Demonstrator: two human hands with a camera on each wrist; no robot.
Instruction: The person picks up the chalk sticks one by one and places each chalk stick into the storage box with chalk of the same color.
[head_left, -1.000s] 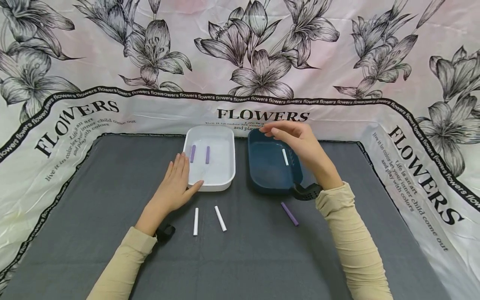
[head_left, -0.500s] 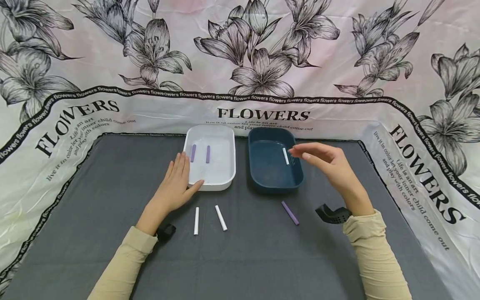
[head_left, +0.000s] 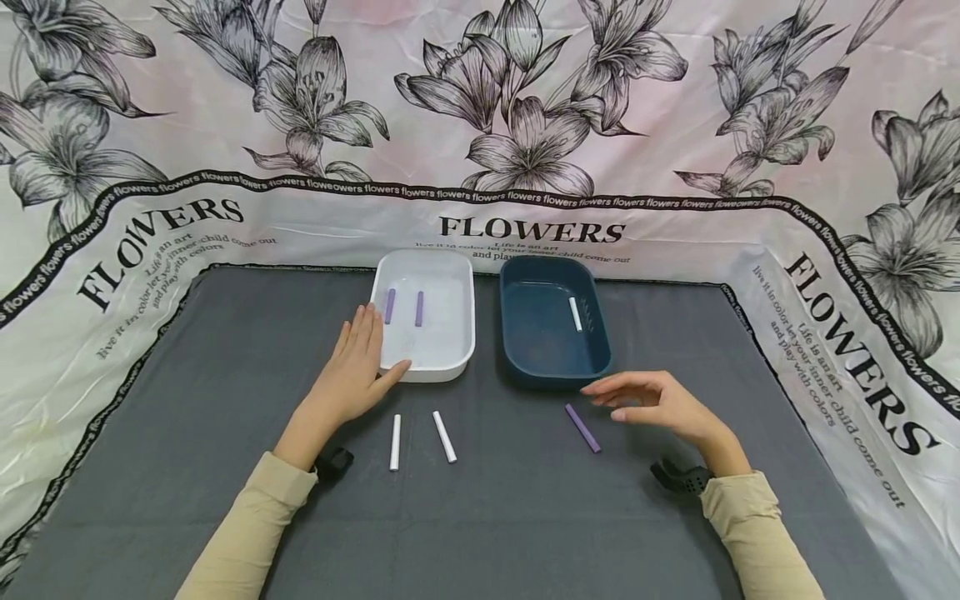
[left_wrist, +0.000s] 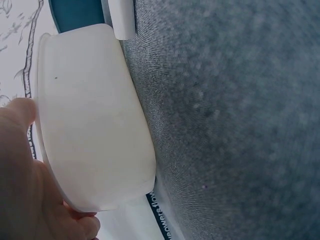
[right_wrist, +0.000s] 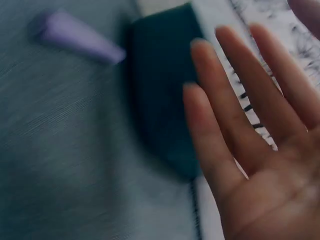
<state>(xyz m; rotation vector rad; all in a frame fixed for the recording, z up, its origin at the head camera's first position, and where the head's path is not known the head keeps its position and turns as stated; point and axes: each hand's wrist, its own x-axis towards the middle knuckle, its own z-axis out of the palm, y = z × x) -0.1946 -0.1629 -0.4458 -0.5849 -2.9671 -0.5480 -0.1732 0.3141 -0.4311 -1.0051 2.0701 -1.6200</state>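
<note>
My left hand point(head_left: 347, 371) rests along the near left side of the white tub point(head_left: 429, 375), thumb and fingers spread at its rim; the left wrist view shows the tub's outer wall point(left_wrist: 95, 120) beside them. Two purple chalk sticks point(head_left: 419, 309) lie inside that tub. My right hand point(head_left: 660, 408) hovers with nothing in it, fingers loosely extended, just right of a purple chalk stick point(head_left: 582, 428) on the cloth. In the right wrist view its fingers point(right_wrist: 210, 135) overlap the dark blue tub point(right_wrist: 162, 90). A white chalk stick point(head_left: 575, 314) lies in the blue tub.
Two white chalk sticks point(head_left: 445, 437) lie on the grey cloth point(head_left: 495, 533) in front of the white tub. Behind both tubs rises a flower-printed curtain point(head_left: 525, 108). The tubs stand side by side with a narrow gap between them.
My right hand has moved from over the blue tub, out to the right and back toward me, down near the purple chalk. The left hand stays at the white tub.
</note>
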